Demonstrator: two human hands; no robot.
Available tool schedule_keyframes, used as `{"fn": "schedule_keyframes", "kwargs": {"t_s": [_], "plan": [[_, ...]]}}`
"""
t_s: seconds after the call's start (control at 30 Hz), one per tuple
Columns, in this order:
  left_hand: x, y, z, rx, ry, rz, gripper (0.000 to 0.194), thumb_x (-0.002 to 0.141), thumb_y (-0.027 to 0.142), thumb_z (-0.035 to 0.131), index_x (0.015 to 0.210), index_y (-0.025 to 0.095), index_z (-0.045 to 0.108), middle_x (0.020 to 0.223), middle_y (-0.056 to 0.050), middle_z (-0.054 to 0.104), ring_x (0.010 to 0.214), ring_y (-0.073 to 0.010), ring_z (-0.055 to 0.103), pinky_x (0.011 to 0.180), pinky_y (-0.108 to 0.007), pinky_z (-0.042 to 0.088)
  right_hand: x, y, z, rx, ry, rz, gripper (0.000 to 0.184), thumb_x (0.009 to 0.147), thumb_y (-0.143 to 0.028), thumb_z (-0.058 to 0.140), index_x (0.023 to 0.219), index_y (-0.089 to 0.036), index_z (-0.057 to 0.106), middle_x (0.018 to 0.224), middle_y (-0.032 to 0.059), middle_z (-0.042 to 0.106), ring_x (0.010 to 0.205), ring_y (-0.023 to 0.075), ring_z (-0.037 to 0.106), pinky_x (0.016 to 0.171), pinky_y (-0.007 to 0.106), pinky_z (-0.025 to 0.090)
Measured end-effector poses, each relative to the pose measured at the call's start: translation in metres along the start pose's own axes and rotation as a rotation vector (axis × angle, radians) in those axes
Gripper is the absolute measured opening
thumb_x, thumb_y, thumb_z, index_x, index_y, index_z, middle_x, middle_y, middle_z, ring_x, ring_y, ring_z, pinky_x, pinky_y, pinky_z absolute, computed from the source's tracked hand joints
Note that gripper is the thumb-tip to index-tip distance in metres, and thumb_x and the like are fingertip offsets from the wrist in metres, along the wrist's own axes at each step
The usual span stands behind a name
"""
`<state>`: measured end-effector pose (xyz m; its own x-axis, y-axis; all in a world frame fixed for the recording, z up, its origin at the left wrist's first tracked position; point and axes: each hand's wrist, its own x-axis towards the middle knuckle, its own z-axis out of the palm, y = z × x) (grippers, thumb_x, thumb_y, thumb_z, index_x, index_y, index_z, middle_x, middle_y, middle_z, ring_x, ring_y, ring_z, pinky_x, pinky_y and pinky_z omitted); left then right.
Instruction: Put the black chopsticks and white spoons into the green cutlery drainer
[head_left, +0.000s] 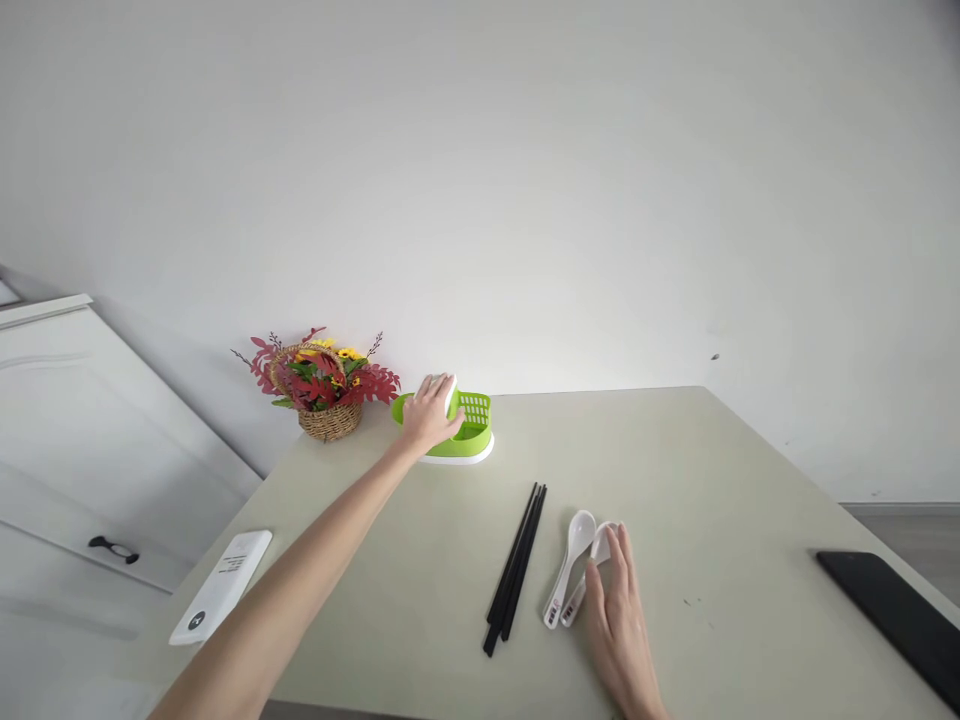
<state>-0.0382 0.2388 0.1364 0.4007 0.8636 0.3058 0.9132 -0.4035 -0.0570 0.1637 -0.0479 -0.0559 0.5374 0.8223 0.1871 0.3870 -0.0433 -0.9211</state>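
Note:
At the back of the table stands a green plastic cutlery holder (pixel 472 445) with a white base and a slotted basket. My left hand (pixel 431 415) reaches out to it, its fingers closed over the white-topped middle part. Part of the holder is hidden behind that hand. Nearer to me lie two white spoons, the left spoon (pixel 577 540) and the right spoon (pixel 577 598), with printed handles. Over the right spoon's bowl, my right hand (pixel 619 610) has its fingers stretched out; whether it touches the spoon I cannot tell. Several black chopsticks (pixel 517 570) lie left of the spoons.
A wicker basket (pixel 330 422) of red and yellow flowers stands at the table's back left. On the left edge lies a white box-like item (pixel 225 585), and on the right edge a black flat device (pixel 892 620). A white cabinet (pixel 90 450) adjoins the left side.

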Motion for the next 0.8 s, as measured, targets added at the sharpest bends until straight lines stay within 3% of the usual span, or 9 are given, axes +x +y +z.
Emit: {"fn": "schedule_keyframes", "kwargs": {"t_s": [0.23,0.5,0.8], "plan": [[0.016,0.032,0.015,0.007,0.06,0.019,0.072,0.095,0.043,0.053,0.162,0.02,0.041,0.169,-0.01,0.042,0.158,-0.0377,0.028,0.112,-0.056,0.048,0.001,0.004,0.004,-0.029,-0.004,-0.013,0.069,0.109,-0.057,0.04,0.169,-0.026,0.026,0.177,0.0104,0.019,0.163,0.0353,0.019,0.127,0.065,0.027],[0.026,0.087,0.026,-0.044,0.109,0.072,0.067,0.099,0.043,0.048,0.161,0.017,0.044,0.167,-0.011,0.044,0.156,-0.0385,0.031,0.111,-0.058,0.049,0.002,0.007,0.01,-0.011,0.012,-0.014,0.07,0.109,-0.057,0.037,0.169,-0.024,0.028,0.178,0.0095,0.017,0.164,0.0333,0.016,0.13,0.06,0.023],[0.024,0.156,0.021,-0.144,0.012,0.09,0.073,0.103,0.05,0.041,0.164,0.01,0.038,0.172,-0.016,0.034,0.16,-0.0428,0.023,0.118,-0.064,0.041,0.004,0.005,0.01,-0.027,0.027,-0.031,0.067,0.11,-0.052,0.037,0.169,-0.024,0.026,0.178,0.0087,0.019,0.164,0.0323,0.014,0.129,0.061,0.023]]}}
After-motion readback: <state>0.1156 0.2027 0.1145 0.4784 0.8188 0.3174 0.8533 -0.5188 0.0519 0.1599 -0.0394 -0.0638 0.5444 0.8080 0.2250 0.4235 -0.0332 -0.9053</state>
